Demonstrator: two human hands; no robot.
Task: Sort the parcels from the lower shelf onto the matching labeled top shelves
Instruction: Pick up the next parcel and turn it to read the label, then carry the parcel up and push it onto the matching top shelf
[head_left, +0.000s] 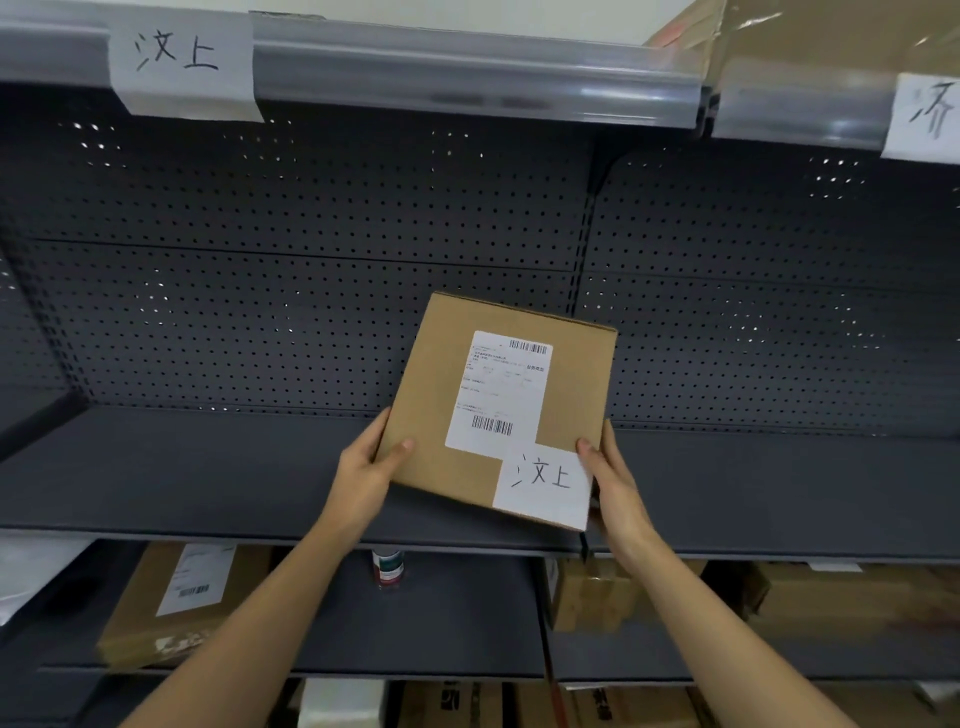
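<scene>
1. Flat cardboard parcel (483, 415) tagged 汶上, held tilted above the middle shelf (182, 478).
2. Left hand (371, 467) and right hand (610, 478) clamp opposite lower edges.
3. Looks rigid and light; edge hold suits it.
4. Matching 汶上 shelf label (179, 60) upper left.

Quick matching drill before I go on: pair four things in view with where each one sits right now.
Things:
1. Parcel marked 汶上
2. Shelf tag 汶上
3. Small bottle
4. Blurred box with a white shipping label

Places:
A. Lower shelf, far left
B. Top shelf edge, upper left
C. Held between the left hand and the right hand, above the middle shelf
D. Lower shelf, just under the middle shelf edge, centre

Pairs: 1-C, 2-B, 3-D, 4-A
</scene>
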